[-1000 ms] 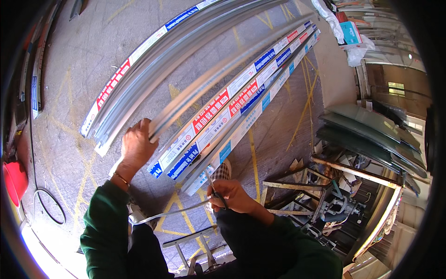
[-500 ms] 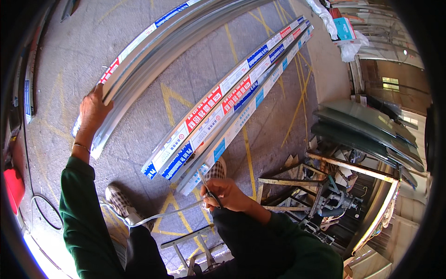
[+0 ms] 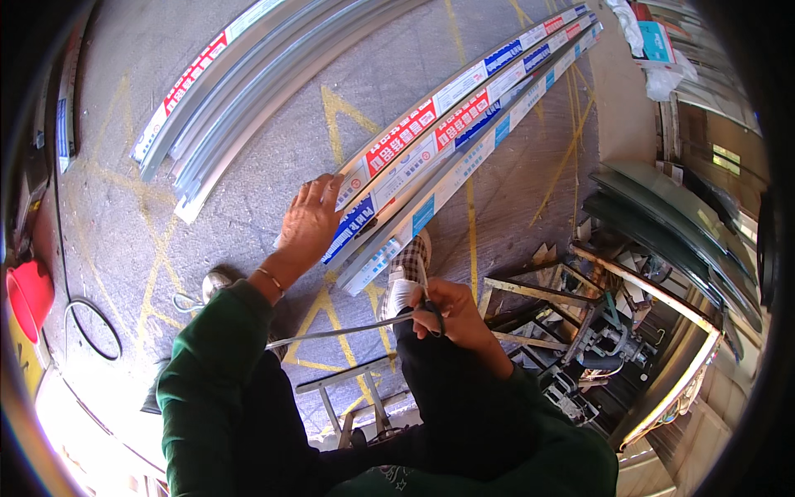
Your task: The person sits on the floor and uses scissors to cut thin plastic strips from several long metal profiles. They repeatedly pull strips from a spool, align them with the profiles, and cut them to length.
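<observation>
My left hand (image 3: 310,222) is at the near end of several long profiles (image 3: 468,124), which look like aluminium and carry red, white and blue film. Its fingers curl over the leftmost profile; the thumb and that profile's end are hidden. Lower down, my right hand (image 3: 455,315) is closed round dark-handled scissors (image 3: 435,321), their blades pointing up and away. A grey cord or strip (image 3: 339,333) runs leftward from this hand, passing under my left forearm. Whether the fingers also pinch the cord I cannot tell.
Another bundle of profiles (image 3: 248,108) lies at the upper left. A metal stool-like frame (image 3: 344,381) stands by my legs. On the right are a rusty frame with machinery (image 3: 613,340) and stacked dark glass sheets (image 3: 662,240). A red bucket (image 3: 31,298) and cable (image 3: 91,327) sit far left.
My left hand has let go of the left bundle and moved right onto the other bundle's near end. The view has shifted too. My right hand still holds the scissors.
</observation>
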Tool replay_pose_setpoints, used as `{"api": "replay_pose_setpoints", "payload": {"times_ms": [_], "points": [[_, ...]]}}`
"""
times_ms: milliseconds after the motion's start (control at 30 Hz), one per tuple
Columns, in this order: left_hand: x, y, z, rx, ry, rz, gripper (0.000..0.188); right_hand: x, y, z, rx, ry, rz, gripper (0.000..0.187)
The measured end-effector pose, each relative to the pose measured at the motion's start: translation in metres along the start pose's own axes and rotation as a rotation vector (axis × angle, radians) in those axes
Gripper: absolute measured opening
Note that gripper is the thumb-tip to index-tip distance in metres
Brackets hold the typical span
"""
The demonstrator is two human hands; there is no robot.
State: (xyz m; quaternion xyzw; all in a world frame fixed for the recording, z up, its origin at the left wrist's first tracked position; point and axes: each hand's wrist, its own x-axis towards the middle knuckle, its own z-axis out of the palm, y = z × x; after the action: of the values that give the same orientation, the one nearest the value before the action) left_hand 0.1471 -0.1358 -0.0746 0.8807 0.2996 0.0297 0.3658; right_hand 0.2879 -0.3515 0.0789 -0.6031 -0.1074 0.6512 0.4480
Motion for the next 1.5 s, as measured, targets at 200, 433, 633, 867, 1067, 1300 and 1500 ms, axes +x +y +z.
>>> {"api": "replay_pose_setpoints", "payload": {"times_ms": [200,433,633,867,1067,1300,1500], "points": [[0.0,-0.021,0.005,-0.028,-0.04,-0.075,0.066,0.002,-0.003,0.002,-0.046,0.033,0.023,0.013],[-0.004,-0.026,0.004,0.083,-0.066,0.007,0.071,0.015,0.0,0.005,-0.039,-0.01,0.008,0.015],[0.011,-0.044,-0.017,-0.139,-0.171,-0.105,0.067,0.017,-0.001,0.003,-0.077,-0.039,0.024,0.016],[0.021,-0.062,-0.029,0.356,0.178,-0.048,0.04,0.017,0.0,0.002,-0.059,-0.033,0.041,0.016],[0.024,-0.079,-0.035,0.261,0.21,-0.165,0.044,0.018,-0.001,0.002,-0.054,-0.047,0.035,0.016],[0.019,-0.079,-0.026,0.283,0.17,-0.163,0.064,0.02,-0.002,0.002,-0.064,-0.057,0.044,0.016],[0.022,-0.088,-0.037,0.229,0.088,-0.153,0.053,0.02,-0.001,0.004,-0.026,-0.053,0.046,0.016]]}}
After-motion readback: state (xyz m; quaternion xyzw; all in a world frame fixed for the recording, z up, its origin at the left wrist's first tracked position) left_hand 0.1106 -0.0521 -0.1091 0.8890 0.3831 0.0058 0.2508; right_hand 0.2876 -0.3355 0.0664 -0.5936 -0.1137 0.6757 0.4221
